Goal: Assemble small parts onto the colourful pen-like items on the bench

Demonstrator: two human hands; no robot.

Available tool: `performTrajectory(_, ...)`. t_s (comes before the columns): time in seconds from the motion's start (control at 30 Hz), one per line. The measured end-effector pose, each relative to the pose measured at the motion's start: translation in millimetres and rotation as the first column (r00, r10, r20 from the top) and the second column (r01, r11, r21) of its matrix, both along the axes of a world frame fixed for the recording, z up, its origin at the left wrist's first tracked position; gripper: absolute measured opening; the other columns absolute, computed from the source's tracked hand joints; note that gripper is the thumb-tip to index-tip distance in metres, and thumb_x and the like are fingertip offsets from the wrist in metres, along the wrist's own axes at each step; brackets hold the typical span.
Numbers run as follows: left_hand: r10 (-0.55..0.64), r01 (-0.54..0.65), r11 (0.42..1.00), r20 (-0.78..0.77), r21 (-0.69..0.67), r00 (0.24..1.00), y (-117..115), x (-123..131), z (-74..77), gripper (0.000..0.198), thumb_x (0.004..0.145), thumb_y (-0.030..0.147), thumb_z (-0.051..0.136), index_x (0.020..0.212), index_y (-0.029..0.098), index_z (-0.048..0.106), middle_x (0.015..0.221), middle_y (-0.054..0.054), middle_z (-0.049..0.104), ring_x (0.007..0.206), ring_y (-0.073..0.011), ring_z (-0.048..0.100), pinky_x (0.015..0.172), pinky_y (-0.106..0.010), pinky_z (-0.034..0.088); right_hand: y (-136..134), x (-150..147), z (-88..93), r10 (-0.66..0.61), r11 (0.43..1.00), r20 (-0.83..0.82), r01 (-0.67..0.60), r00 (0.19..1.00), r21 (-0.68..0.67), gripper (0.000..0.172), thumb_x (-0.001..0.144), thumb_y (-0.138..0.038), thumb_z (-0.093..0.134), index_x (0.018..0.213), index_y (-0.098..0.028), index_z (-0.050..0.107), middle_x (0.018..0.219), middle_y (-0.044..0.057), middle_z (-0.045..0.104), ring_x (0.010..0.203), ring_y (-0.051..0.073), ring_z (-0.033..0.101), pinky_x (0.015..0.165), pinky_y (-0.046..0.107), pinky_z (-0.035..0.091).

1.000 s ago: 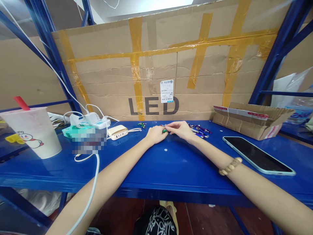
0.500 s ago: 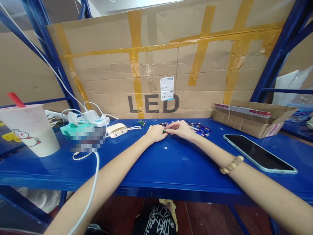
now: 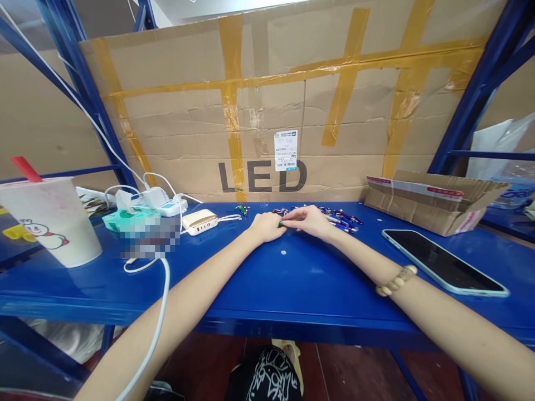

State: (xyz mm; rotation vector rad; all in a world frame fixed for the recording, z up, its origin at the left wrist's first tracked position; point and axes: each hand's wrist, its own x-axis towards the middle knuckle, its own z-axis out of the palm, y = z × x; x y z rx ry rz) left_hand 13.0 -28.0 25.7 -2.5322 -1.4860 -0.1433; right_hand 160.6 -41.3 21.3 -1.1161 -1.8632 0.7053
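Blue steel counter point(image 3: 317, 295) runs beneath both your forearms, and your hands rest together near its back edge. Your left hand point(image 3: 265, 227) and right hand point(image 3: 309, 221) meet at the fingertips around a small green piece point(image 3: 281, 223). It is too small to tell whether either hand is clamped on it.

Just past your right hand lies a loose scatter of slim purple-and-silver pieces point(image 3: 340, 220), and a few green-and-silver bits point(image 3: 241, 209) sit beyond your left hand. A beaded bracelet point(image 3: 396, 280) circles your right wrist. Further right of that hand are a dark-screened phone point(image 3: 445, 263) in a pale blue case, then a shallow cardboard box point(image 3: 434, 203) with red-printed tape.

Left of your left hand sit a cream power bank point(image 3: 199, 221), a white charger point(image 3: 154, 196) on a power strip point(image 3: 165, 209), a teal packet point(image 3: 125, 220) partly pixelated, and a tall plastic cup point(image 3: 52, 221) with a red straw point(image 3: 25, 168) and a printed cartoon penguin point(image 3: 44, 239). A white cable point(image 3: 165, 295) drops past your left forearm.

Straight ahead of your hands, a taped cardboard sheet point(image 3: 267, 111) reads "LED" in dark letters. Its barcode label point(image 3: 286, 150) carries print too small to read.
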Motion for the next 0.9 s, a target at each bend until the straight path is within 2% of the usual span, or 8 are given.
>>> performTrajectory(0.23,-0.024,0.024,1.000,-0.007,0.010,1.000,1.7,-0.7,-0.5,0.031,0.077,0.036,0.036,0.088,0.021,0.061,0.092,-0.007,0.065,0.088,-0.0253,0.059,0.070,-0.034,0.047,0.6,-0.7,-1.3,0.037,0.999,0.019,-0.036,0.999,-0.018,0.024,0.063,-0.030,0.065,0.079,-0.013,0.068,0.073,0.006,0.067,0.049,0.009,0.054,0.038,0.018,0.045)
performTrajectory(0.5,-0.016,0.016,1.000,-0.015,0.000,1.000,0.0,-0.4,1.6,0.031,0.078,0.035,0.037,0.088,0.019,0.061,0.092,-0.007,0.064,0.088,-0.0232,0.059,0.071,-0.030,0.046,1.4,-0.3,-1.9,0.046,0.999,0.025,-0.046,0.999,-0.012,0.022,0.063,-0.029,0.065,0.078,-0.013,0.066,0.071,0.006,0.066,0.049,0.010,0.056,0.036,0.017,0.045)
performTrajectory(0.9,-0.006,0.006,1.000,-0.012,-0.009,1.000,-0.6,0.0,1.7,0.031,0.078,0.036,0.037,0.087,0.019,0.062,0.093,-0.006,0.065,0.088,-0.0229,0.059,0.073,-0.030,0.045,-1.2,-0.9,-0.3,0.048,0.999,0.026,-0.047,0.999,-0.015,0.022,0.063,-0.029,0.065,0.078,-0.013,0.066,0.071,0.005,0.067,0.046,0.008,0.054,0.036,0.018,0.044)
